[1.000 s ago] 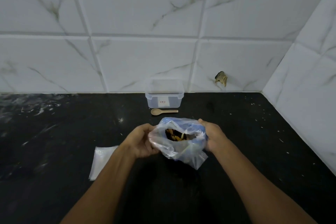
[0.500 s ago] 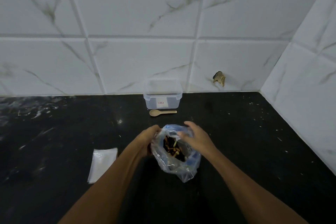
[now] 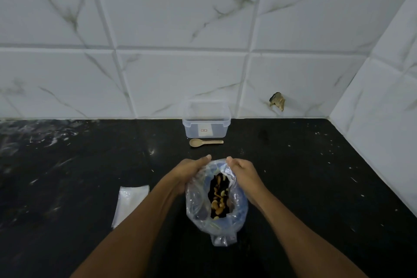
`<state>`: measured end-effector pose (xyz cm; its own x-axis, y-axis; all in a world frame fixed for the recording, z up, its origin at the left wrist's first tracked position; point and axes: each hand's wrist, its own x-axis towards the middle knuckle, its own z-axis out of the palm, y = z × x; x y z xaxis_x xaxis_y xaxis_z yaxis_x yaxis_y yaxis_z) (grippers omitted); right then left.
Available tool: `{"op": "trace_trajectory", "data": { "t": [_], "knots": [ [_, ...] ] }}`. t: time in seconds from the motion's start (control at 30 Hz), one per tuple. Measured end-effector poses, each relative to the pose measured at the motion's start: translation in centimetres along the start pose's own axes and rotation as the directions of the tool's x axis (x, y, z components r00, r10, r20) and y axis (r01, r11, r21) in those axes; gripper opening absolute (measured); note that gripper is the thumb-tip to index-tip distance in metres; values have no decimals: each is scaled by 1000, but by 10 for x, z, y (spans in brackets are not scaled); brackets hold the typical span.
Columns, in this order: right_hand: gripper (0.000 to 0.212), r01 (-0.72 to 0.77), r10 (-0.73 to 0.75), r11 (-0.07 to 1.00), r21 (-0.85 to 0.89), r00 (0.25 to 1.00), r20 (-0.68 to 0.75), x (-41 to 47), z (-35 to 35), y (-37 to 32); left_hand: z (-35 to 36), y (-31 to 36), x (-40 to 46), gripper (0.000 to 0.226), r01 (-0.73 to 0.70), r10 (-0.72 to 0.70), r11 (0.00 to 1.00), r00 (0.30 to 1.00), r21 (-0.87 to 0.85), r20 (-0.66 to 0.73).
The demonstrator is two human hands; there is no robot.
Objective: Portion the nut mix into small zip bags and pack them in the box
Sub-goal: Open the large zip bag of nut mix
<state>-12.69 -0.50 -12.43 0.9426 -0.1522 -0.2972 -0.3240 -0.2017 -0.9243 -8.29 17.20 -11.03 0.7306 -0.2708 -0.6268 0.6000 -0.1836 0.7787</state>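
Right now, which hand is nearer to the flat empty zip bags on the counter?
Left. The left hand grips the nut bag rim on the side facing the zip bags; the right hand holds the far rim.

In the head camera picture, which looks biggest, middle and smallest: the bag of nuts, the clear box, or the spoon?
1. Bag of nuts, though it is nearest the camera.
2. Clear box, farther back by the wall.
3. Spoon, just in front of the box, clearly smallest.

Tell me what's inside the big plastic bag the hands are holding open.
Inside the plastic bag, held open by the left hand and right hand, pale nuts lie among darker pieces. The crumpled plastic hides how full it is.
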Motion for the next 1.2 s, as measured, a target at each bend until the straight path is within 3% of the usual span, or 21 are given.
{"op": "trace_trajectory", "data": {
  "t": [0.13, 0.2, 0.27, 0.37, 0.43, 0.5, 0.63, 0.7, 0.77, 0.83, 0.9, 1.03, 1.2],
  "knots": [
    [26, -63, 114, 928, 367, 986, -120, 2, -1, -4, -3, 1, 2, 44, -89, 89, 996, 996, -23, -9],
    [25, -73, 148, 910, 409, 976, -156, 5, -2, -1, 1, 1, 2, 39, -182, 182, 983, 982, -5, -45],
    [23, -90, 150, 952, 291, 970, -191, 5, -5, 8, 6, -3, 1, 34, -232, 260, 950, 959, 209, -118],
    [28, -76, 87, 995, 59, 973, -215, 2, -15, 24, 8, -22, -15, 50, -85, 314, 781, 910, 619, -271],
    [34, -44, 16, 993, -110, 969, -247, 2, -23, 24, 6, -36, -30, 67, 38, 294, 662, 906, 749, -305],
    [32, 3, -64, 967, -254, 970, -233, 5, -27, 18, 7, -46, -41, 72, 96, 175, 603, 952, 792, -249],
    [37, 48, -70, 913, -406, 997, -39, 11, -21, 7, 20, -55, -51, 65, 196, -188, 792, 979, 578, -74],
    [25, 58, -75, 871, -487, 997, -14, 13, -16, 10, 25, -56, -50, 52, 217, -239, 857, 971, 467, -13],
    [17, 29, -70, 886, -463, 995, -73, 14, -15, 12, 24, -53, -50, 35, 205, -214, 916, 977, 344, -12],
    [19, -64, 16, 945, -321, 989, -150, 15, -18, 13, 18, -44, -51, 22, 183, -173, 957, 983, 223, -65],
    [19, -200, 182, 978, -68, 962, -205, 16, -23, 11, 9, -34, -51, 18, 172, -162, 981, 981, 94, -104],
    [20, -416, 475, 846, 333, 873, -116, 15, -25, 8, 6, -13, -48, 16, 146, -164, 975, 981, -165, -105],
    [24, -439, 558, 696, 568, 829, -42, 14, -15, 25, 16, 0, -30, 21, 115, -216, 888, 959, -446, -182]
  ]
}}
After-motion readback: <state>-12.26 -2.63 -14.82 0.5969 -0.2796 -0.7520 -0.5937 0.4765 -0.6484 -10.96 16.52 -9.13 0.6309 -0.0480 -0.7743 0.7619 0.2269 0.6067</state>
